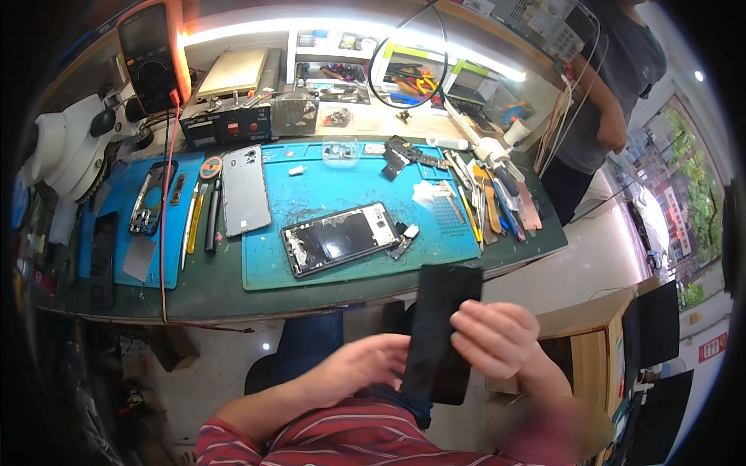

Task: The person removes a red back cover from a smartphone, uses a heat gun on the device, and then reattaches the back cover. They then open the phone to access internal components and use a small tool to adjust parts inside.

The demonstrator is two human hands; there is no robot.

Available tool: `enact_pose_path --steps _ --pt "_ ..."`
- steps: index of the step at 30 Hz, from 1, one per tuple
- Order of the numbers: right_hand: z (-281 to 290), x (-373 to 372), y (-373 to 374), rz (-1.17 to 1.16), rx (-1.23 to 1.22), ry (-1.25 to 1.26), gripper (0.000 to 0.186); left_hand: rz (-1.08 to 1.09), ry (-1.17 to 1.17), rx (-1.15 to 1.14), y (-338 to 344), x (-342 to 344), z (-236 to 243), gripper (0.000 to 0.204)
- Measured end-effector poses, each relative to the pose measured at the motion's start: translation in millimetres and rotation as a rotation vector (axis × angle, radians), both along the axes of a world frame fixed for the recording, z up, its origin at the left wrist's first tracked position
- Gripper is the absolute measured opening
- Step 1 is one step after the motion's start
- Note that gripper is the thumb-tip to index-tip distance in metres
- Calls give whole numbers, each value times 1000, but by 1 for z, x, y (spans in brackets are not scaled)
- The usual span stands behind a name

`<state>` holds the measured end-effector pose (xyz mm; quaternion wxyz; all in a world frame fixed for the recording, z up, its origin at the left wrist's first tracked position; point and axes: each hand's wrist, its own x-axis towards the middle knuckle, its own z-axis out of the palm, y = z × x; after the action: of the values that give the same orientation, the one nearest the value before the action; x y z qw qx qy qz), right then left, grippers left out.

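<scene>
In front of my body, short of the bench edge, I hold up a flat black phone screen (pixel 441 314), tilted upright. My right hand (pixel 497 338) grips its right edge, with the fingertips over its face. At the lower left edge is my left hand (pixel 359 369), its fingers curled round the screen and partly hidden behind it. An opened phone frame (pixel 338 239) with a dark face and bare pale parts at its ends lies on the blue mat (pixel 311 182). A small loose part (pixel 404 242) rests against its right end. A silver phone back (pixel 245 190) lies left of them.
Tweezers and hand tools (pixel 486 194) crowd the mat's right side. A second phone frame (pixel 150 202) lies at left near a white microscope (pixel 74 147). A multimeter (pixel 151 58) with a red lead stands behind. Another person (pixel 606 101) stands beyond the bench's right end.
</scene>
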<state>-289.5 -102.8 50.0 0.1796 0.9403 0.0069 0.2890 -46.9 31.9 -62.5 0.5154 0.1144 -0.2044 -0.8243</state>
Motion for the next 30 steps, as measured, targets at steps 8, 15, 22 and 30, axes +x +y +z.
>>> enact_pose_path --steps 8,15,22,30 --pt "-44 -11 20 -312 608 -394 38 488 -667 -151 -13 -26 20 28" --pt "-88 25 59 -206 1171 -440 131 1083 -1350 -666 -31 -45 27 36" --pt "-101 42 82 -26 1530 -912 114 1162 -1344 -1079 -33 -60 28 48" --pt "-115 15 69 -24 1433 -978 110 991 -1196 -913 -27 -70 18 47"
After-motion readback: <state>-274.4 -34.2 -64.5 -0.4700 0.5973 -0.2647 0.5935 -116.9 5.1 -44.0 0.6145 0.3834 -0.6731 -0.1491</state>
